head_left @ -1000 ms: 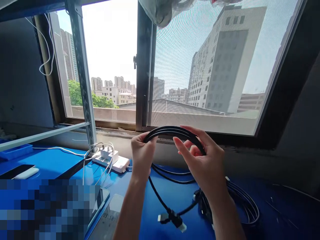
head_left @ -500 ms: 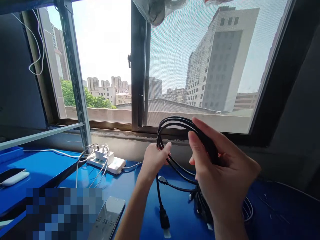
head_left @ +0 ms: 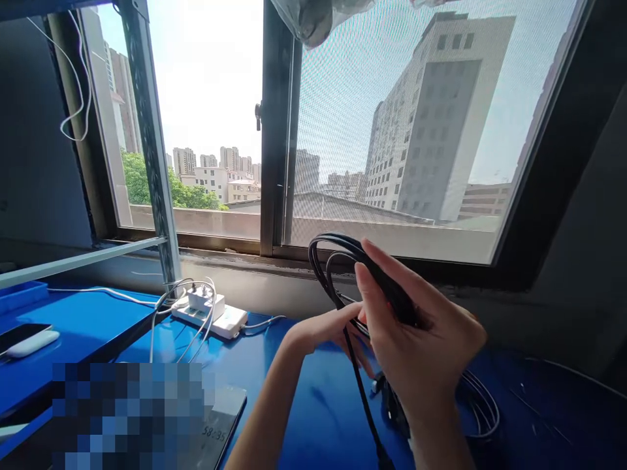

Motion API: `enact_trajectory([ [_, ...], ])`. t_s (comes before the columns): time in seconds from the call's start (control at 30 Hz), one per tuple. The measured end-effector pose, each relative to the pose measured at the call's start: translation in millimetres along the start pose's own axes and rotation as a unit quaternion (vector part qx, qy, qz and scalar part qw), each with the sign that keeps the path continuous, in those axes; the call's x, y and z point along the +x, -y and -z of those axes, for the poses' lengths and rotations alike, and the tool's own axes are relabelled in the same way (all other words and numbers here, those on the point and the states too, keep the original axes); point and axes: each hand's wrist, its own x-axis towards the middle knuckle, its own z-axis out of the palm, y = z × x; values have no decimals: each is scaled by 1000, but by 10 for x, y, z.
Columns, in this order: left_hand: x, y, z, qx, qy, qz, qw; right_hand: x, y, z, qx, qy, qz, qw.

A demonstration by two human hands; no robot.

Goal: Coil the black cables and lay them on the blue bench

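A looped black cable [head_left: 337, 240] is in my right hand [head_left: 426, 339], its bundled strands pinched between thumb and fingers above the blue tabletop. Just left of it and partly behind, my left hand [head_left: 321, 329] reaches in with its thumb against the strands. The left fingers are stretched downward and apart, their tips partly hidden. One cable end hangs down past them to a black plug [head_left: 385, 461] at the bottom edge. Behind my right wrist lie a dark bunch of cables [head_left: 392, 405] and a coiled cable [head_left: 492, 418] on the table.
A white power strip [head_left: 230, 321] with plugged-in adapters and wires stands by the wall. A phone [head_left: 230, 418] lies at front left, beside a pixelated patch. The metal shelf post [head_left: 151, 143] rises at left before the window. A plastic bag [head_left: 313, 19] hangs overhead.
My left hand has moved right, from the loop's left side to behind my right hand, and its fingers have spread. The hanging plug has swung right and lower. My right hand has shifted slightly left.
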Motion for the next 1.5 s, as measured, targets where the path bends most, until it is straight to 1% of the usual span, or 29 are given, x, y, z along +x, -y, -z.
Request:
enact_trajectory([
  [0.03,8,-17,-4,-13,38,16,999,7,-16,-3,14,-12,-21,1000],
  [0.07,22,-32,-9,-30,58,25,998,17,-38,-8,28,-26,-48,998],
  [0.1,40,-44,-14,-50,56,27,997,30,-67,-16,41,-42,-78,995],
  [0.17,86,-57,-17,-95,-3,10,995,58,-153,-38,65,-73,-144,985],
  [0.23,133,-54,-13,-137,-48,1,989,82,-270,-64,88,-83,-201,972],
  [0.33,178,-53,-14,-186,-119,-32,975,96,-453,-96,105,-48,-248,962],
  [0.4,187,-73,-20,-194,-162,-60,966,93,-534,-106,93,-22,-252,963],
  [0.47,179,-111,-21,-171,-194,-90,962,86,-568,-106,69,-11,-241,968],
  [0.57,143,-185,8,-102,-228,-103,963,73,-574,-94,32,-2,-201,979],
  [0.63,107,-234,49,-47,-241,-102,964,66,-584,-82,21,29,-166,985],
  [0.7,70,-275,100,8,-244,-110,963,61,-604,-71,22,74,-137,988],
  [0.77,38,-300,151,49,-235,-109,965,57,-619,-60,23,112,-116,987],
  [0.83,17,-309,197,70,-216,-92,969,54,-618,-51,21,128,-99,987],
  [0.9,2,-303,230,79,-191,-74,976,53,-605,-40,20,130,-88,987],
  [1.07,-27,-285,228,73,-134,-89,984,78,-629,8,-7,116,-95,989],
  [1.23,-21,-272,86,36,-90,-95,991,148,-736,64,-102,95,-106,985],
  [1.3,-12,-269,15,13,-94,-104,990,178,-752,67,-143,81,-107,981],
  [1.37,-11,-285,-42,-9,-113,-108,988,205,-737,47,-175,58,-119,976],
  [1.5,-27,-376,-80,-56,-155,-63,984,233,-657,-38,-200,2,-164,966],
])
